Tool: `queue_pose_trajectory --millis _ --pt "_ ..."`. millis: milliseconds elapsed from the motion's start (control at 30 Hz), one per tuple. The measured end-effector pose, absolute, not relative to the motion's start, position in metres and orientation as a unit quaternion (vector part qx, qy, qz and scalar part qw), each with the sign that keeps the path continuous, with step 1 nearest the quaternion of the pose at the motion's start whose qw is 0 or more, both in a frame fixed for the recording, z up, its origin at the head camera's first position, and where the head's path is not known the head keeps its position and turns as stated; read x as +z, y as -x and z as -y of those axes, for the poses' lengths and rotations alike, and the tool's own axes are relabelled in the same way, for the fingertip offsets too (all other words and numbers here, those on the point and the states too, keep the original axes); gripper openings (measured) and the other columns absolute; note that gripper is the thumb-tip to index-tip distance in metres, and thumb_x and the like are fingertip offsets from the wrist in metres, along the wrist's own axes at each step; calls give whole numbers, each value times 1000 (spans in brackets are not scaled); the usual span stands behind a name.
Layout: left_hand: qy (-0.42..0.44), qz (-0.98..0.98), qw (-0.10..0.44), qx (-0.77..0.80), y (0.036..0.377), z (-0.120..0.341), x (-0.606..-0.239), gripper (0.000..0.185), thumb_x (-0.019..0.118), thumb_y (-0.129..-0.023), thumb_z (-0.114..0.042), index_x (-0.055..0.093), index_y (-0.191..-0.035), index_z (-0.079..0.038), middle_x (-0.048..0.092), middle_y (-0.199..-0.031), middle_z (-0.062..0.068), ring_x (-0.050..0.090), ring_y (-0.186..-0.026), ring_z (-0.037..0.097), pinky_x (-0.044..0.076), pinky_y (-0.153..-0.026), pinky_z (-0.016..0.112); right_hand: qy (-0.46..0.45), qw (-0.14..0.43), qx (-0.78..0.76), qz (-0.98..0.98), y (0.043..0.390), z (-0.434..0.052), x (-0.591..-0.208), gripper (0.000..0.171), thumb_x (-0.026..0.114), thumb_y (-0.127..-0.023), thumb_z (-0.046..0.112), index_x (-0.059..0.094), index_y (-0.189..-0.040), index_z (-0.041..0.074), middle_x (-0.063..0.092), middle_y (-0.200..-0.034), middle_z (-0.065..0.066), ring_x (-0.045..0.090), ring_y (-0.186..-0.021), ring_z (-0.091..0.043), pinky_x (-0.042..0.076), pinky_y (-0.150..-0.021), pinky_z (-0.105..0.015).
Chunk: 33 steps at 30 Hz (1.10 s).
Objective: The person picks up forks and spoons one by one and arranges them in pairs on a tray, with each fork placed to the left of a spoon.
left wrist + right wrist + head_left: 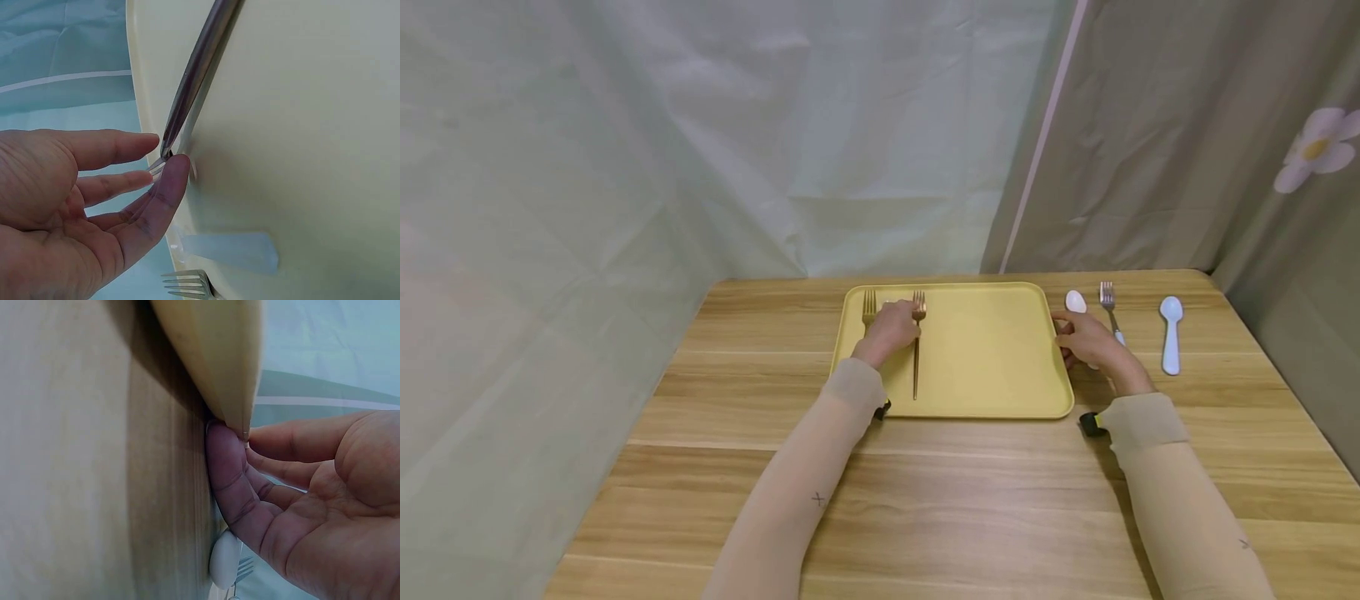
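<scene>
While pinching a copper fork (pixel 195 75) near its tines with the left hand (pixel 895 327) over the left part of a yellow tray (pixel 985 358) on the wooden table (pixel 970 508), gripped the tray's right rim with the right hand (pixel 1088 341), just beside a white spoon (pixel 1075 301).

Wood-grain table (pixel 970 500): lower half of frame. Pale sheeting (pixel 865 150): upper left. Grey-brown sheeting (pixel 1135 150), flower print (pixel 1314 150): upper right.
</scene>
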<state>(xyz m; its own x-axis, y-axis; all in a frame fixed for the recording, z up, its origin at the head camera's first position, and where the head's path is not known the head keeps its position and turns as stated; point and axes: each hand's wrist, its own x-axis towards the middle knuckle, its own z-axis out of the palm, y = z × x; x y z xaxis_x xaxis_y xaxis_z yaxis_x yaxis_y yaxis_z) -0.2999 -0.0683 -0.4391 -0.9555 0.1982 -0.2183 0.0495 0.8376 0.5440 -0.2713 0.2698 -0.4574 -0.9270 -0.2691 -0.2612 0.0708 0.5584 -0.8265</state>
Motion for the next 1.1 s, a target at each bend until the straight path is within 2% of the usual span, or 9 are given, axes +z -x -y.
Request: queue_pose_trajectory --millis 67,167,367,533,633,700,833,1033,1100 --pt "-63 -948 142 277 300 68 -438 51 58 -103 -5 52 -153 -8 60 -144 13 36 -58 14 33 -53 26 58 183 -465 -864 271 -270 -457 61 42 -102 -6 18 -158 -16 55 -112 -29 64 -71 -19 61 -64 -35" --pt "-62 -947 149 277 301 69 -437 51 57 -104 -5 50 -154 -8 61 -142 12 29 -52 11 28 -48 24 58 183 -465 -864 272 -270 -458 62 42 -102 -6 18 -158 -16 56 -110 -29 64 -70 -19 61 -63 -35" --pt "-68 -943 151 288 302 71 -437 51 52 -107 -9 46 -158 -10 51 -155 14 29 -52 12 29 -50 26 57 180 -460 -867 273 -269 -459 61 42 -102 -5 19 -158 -16 56 -110 -28 64 -70 -19 61 -63 -35" --pt "-81 -943 127 296 304 73 -436 51 53 -106 -7 47 -156 -7 47 -158 15 39 -62 13 37 -60 28 56 180 -460 -868 272 -270 -457 61 43 -103 -5 19 -158 -16 55 -111 -29 63 -71 -19 61 -63 -35" --pt "-86 -940 119 309 305 75 -435 49 56 -105 -6 51 -153 -6 53 -153 16 40 -56 11 39 -56 25 54 179 -461 -867 271 -270 -457 61 44 -102 -6 20 -157 -16 54 -111 -29 62 -71 -19 61 -63 -34" --pt "-90 -937 113 318 306 76 -434 46 58 -105 -8 55 -150 -5 65 -137 17 39 -51 10 39 -50 23 54 179 -462 -867 270 -270 -456 61 44 -102 -6 20 -157 -16 54 -111 -30 62 -71 -19 61 -62 -34" --pt "-98 -934 92 332 305 82 -430 40 60 -105 -11 61 -145 -5 72 -116 18 43 -55 8 39 -48 21 52 176 -466 -865 270 -270 -456 61 43 -101 -7 20 -157 -16 55 -112 -31 63 -70 -19 61 -62 -34" --pt "-102 -932 64 343 303 95 -425 41 53 -104 -7 61 -144 -6 70 -96 19 39 -54 10 34 -49 24 54 174 -468 -865 270 -271 -458 60 43 -102 -6 21 -157 -16 55 -109 -28 63 -69 -19 60 -62 -33" --pt "-99 -933 47 344 301 100 -425 41 54 -103 -8 63 -143 -7 69 -97 14 41 -54 9 35 -50 24 57 172 -469 -865 270 -271 -459 60 44 -101 -6 22 -157 -16 55 -107 -27 62 -69 -19 60 -62 -34"
